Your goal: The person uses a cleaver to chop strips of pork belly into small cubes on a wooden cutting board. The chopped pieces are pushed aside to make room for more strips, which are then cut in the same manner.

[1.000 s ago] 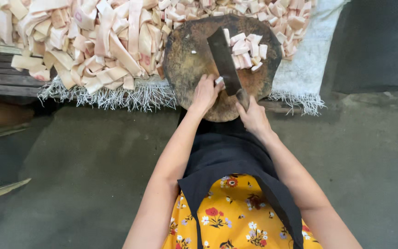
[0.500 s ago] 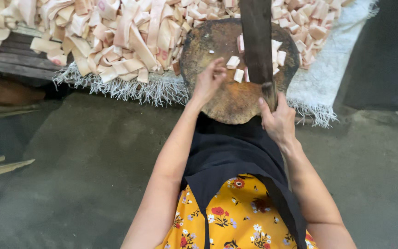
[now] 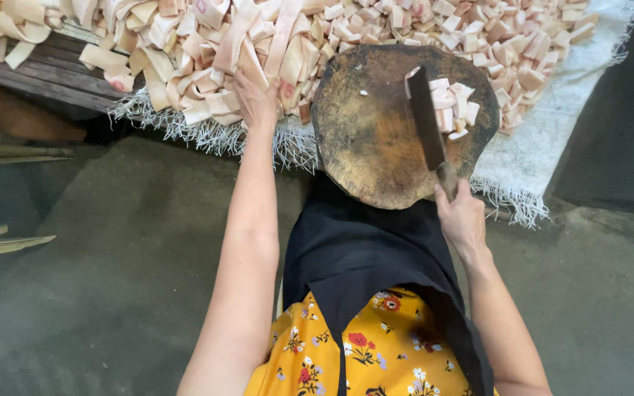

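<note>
Across the far side: pale strip pile [image 3: 207, 44] heaped on a white fringed mat [image 3: 552, 147], with cut cubes [image 3: 508, 44] to the far right.
Board: round wooden chopping block [image 3: 383, 139], near the lap, a few cut pieces [image 3: 453, 106] on its far right.
Cleaver: dark cleaver [image 3: 427, 125] lying over the block, blade beside the cut pieces.
Right hand: right hand [image 3: 464, 220] curled tight around the handle.
Left hand: left hand [image 3: 257, 99] far left of the block, fingers pressed into the strips, seemingly grasping one.
Risk: the blade sits close to the lap; a loosened grip could let it slide towards the black apron [image 3: 361, 249].
</note>
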